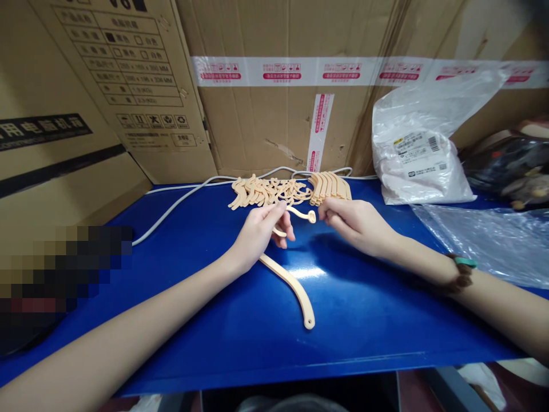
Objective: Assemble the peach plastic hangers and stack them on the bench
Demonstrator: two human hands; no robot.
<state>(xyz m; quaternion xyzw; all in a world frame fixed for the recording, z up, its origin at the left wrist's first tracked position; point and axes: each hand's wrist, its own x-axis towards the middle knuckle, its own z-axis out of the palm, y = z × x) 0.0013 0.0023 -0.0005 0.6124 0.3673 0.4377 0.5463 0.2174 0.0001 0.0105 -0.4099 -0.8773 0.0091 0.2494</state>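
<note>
My left hand (262, 232) is closed on a thin, curved cream-coloured plastic piece (300, 214). Its rounded, cup-like end sticks out to the right, and part of it is hidden by my fingers. Just right of that end, my right hand (349, 222) is curled with fingertips together; whatever they may pinch is too small or hidden to see. A longer curved cream strip (294, 283) with a small hole at its near end extends below my left hand, its far end hidden. Behind my hands lie a loose heap of small curved cream pieces (261, 190) and a neat row of curved strips (332, 186).
Cardboard boxes (274, 120) wall off the back and left of the blue table (193, 343). A grey cable (167, 214) runs along the back. At right stand a filled white plastic bag (420, 154) and a flat clear bag (480, 243).
</note>
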